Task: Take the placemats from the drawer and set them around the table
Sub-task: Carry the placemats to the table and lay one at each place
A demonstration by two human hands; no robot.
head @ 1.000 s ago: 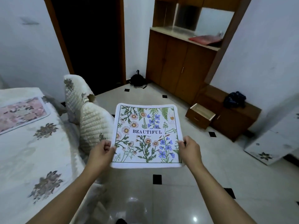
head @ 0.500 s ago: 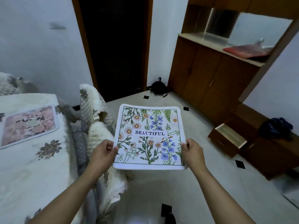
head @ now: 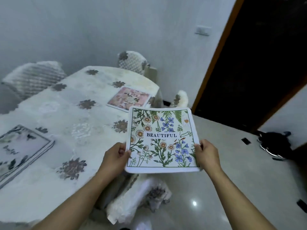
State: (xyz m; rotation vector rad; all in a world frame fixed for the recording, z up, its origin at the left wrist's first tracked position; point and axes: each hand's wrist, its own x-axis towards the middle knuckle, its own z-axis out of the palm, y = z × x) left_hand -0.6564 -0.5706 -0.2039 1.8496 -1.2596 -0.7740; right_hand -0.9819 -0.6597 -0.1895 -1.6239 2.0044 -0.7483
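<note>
Pale-walled dining room, with a table (head: 66,113) under a white cloth with brown flower motifs filling the left of the view. Holds the floral placemat (head: 162,140) (the one lettered BEAUTIFUL) level in the air, partly over the table's right edge and partly over the tiled floor (head: 232,180), touching neither. Pinches its left edge with the left hand (head: 114,156), thumb on top and fingers curled beneath. Pinches the right edge likewise with the right hand (head: 207,155).

Looks to be mid-carry: fetching done for this mat by the look of it, laying down not yet begun. Shows two places already set on the cloth: a pink floral placemat (head: 129,98) just beyond the held one, near the table's far right corner, and a grey-toned placemat (head: 21,146) at the left edge of view, well apart from both. Leaves the near-right stretch of cloth, beside the covered chair (head: 137,200) tucked in below the hands, as the likely spot.

Calls next for swinging the mat leftward over that stretch, lowering it flat, squaring it to the table edge, then releasing both hands. Needs care not to ruck the cloth or overlap the pink mat.

Further out: two more covered chairs, at the far end (head: 132,62) and at the left (head: 34,77), a dark doorway (head: 257,63) at right, and a black bag (head: 275,145) on the floor.
</note>
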